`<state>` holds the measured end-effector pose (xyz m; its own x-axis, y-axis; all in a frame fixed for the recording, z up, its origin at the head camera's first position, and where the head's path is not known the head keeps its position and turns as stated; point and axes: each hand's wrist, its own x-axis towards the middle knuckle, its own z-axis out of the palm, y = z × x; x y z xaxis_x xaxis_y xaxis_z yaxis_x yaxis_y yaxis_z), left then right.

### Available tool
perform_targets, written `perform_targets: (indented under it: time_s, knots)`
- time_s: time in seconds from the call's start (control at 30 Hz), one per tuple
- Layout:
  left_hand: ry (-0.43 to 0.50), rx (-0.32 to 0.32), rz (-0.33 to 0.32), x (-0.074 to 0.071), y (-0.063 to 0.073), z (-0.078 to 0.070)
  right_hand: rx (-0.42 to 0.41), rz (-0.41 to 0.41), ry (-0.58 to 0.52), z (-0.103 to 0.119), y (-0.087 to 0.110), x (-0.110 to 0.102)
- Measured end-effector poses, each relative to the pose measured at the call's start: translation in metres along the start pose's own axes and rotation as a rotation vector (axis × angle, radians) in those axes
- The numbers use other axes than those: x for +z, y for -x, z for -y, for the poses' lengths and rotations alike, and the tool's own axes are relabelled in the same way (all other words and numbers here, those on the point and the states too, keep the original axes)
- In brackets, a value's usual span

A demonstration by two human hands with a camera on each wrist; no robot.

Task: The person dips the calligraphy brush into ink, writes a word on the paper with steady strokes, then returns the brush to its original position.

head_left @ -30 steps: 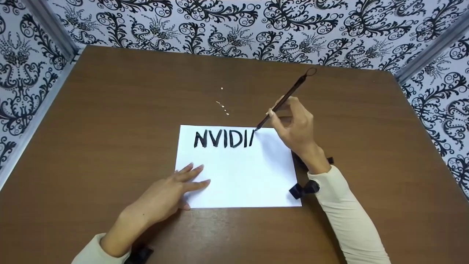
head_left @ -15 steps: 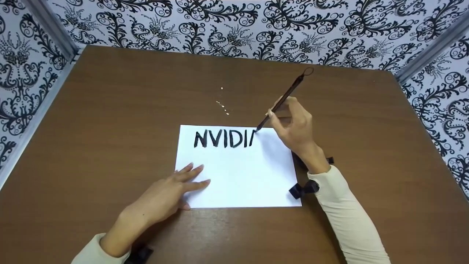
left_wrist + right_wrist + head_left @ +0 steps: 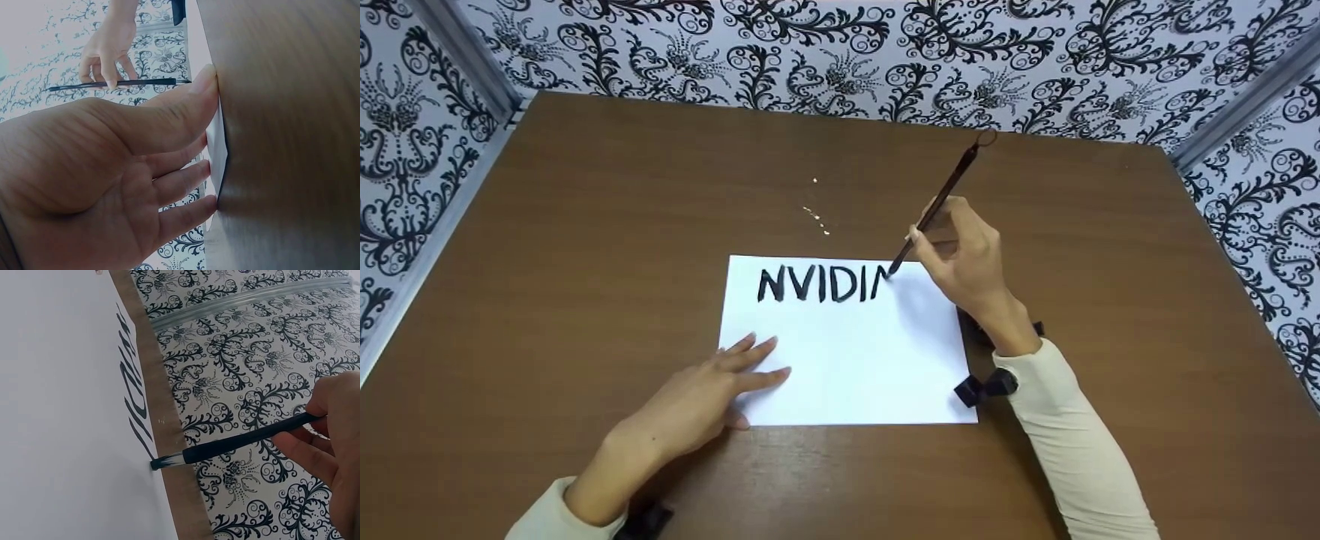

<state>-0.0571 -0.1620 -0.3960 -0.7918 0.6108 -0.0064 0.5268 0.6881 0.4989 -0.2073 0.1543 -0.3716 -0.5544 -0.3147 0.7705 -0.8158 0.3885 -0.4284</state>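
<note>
A white sheet of paper (image 3: 847,367) lies on the brown table, with black painted letters (image 3: 821,284) reading "NVIDI" and part of another letter along its top. My right hand (image 3: 967,259) pinches a dark paintbrush (image 3: 945,191) between thumb and fingers, its looped end pointing up and away. In the right wrist view the inked bristles (image 3: 167,462) touch the paper near its far edge. My left hand (image 3: 697,397) rests with spread fingers on the paper's lower left corner. From the left wrist view, its thumb and fingertips press at the sheet's edge.
Small pale specks (image 3: 815,217) dot the table (image 3: 622,187) beyond the paper. Black-and-white patterned panels (image 3: 840,60) stand behind the table and on both sides. A black wrist device (image 3: 986,386) sits at the right cuff, over the paper's right edge.
The brush tip has moved slightly down and right, leaving a second, slanting stroke joined to the top of the last upright one. The left hand has stayed put.
</note>
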Motion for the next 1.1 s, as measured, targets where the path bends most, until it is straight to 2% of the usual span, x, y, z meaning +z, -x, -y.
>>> perform_targets:
  time_s: [0.23, 0.5, 0.73, 0.9, 1.1]
  knots:
    - [0.01, -0.005, 0.003, 0.0, 0.0, -0.001, 0.038, 0.036, 0.017, 0.003, -0.002, -0.004]
    - [0.015, -0.012, 0.005, 0.0, 0.0, -0.001, 0.043, 0.061, 0.043, 0.007, -0.004, -0.007]
    - [-0.016, 0.034, -0.022, 0.001, 0.001, 0.001, 0.046, 0.08, 0.035, 0.011, -0.005, -0.009]
    - [-0.015, 0.031, -0.018, 0.001, 0.001, 0.001, 0.042, 0.079, 0.033, 0.012, -0.006, -0.011]
    - [-0.011, 0.02, -0.011, 0.0, 0.0, 0.0, 0.076, 0.039, -0.02, 0.016, -0.008, -0.014]
